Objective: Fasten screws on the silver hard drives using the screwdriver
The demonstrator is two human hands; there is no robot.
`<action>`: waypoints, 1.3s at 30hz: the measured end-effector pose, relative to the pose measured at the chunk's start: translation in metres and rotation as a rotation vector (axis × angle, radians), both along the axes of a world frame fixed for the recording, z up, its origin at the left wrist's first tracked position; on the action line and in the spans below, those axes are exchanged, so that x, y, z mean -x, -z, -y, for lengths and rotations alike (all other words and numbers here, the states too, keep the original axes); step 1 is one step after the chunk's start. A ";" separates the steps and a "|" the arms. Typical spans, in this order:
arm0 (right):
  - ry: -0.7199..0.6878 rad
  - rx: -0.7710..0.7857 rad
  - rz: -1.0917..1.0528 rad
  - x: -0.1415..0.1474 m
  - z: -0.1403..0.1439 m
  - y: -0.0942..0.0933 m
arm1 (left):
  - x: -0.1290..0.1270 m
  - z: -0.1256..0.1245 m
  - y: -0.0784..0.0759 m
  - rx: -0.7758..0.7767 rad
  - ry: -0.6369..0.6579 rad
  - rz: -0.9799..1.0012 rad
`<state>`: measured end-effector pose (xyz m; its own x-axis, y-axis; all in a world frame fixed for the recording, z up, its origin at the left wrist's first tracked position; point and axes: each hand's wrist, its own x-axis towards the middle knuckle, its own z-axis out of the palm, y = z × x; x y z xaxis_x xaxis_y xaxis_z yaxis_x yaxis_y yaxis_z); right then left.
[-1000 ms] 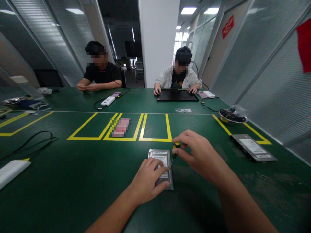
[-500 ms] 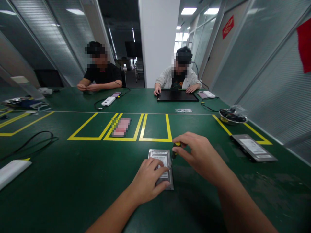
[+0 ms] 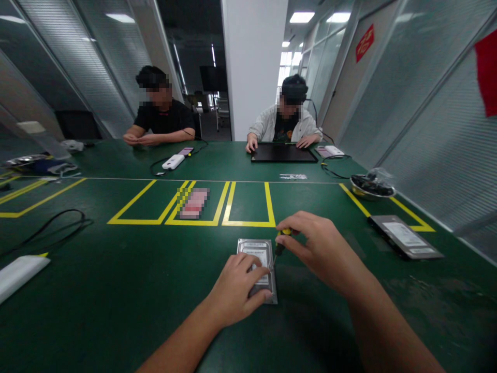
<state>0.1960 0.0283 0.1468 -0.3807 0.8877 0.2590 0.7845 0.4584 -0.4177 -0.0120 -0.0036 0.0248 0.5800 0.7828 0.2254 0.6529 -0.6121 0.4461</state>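
A silver hard drive (image 3: 254, 246) with a white label lies flat on the green table in front of me. My left hand (image 3: 243, 282) rests over its lower half and grips it, covering part of the label. The left index fingertip is at the drive's right edge, close to the tip of a small screwdriver (image 3: 279, 248). My right hand (image 3: 310, 241) pinches the yellow-and-black screwdriver handle, whose thin shaft slants down to that right edge. Whether the tip sits in a screw is too small to tell.
Another hard drive (image 3: 406, 235) lies at the right, near a metal bowl (image 3: 373, 189) of dark parts in plastic. A white power bank (image 3: 21, 277) and black cable are left. Yellow tape (image 3: 248, 224) marks the table. Two people sit opposite, one touching a black panel (image 3: 283, 153).
The screwdriver handle looks slightly turned in my right fingers. Both my hands and the hard drive stay in almost the same place.
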 end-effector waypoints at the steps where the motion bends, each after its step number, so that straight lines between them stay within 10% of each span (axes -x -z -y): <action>1: 0.005 -0.009 -0.005 0.000 0.000 0.001 | 0.000 0.000 0.000 0.000 0.000 -0.001; 39: -0.067 -0.028 -0.069 0.000 -0.002 0.001 | 0.000 0.000 0.000 -0.019 0.004 0.008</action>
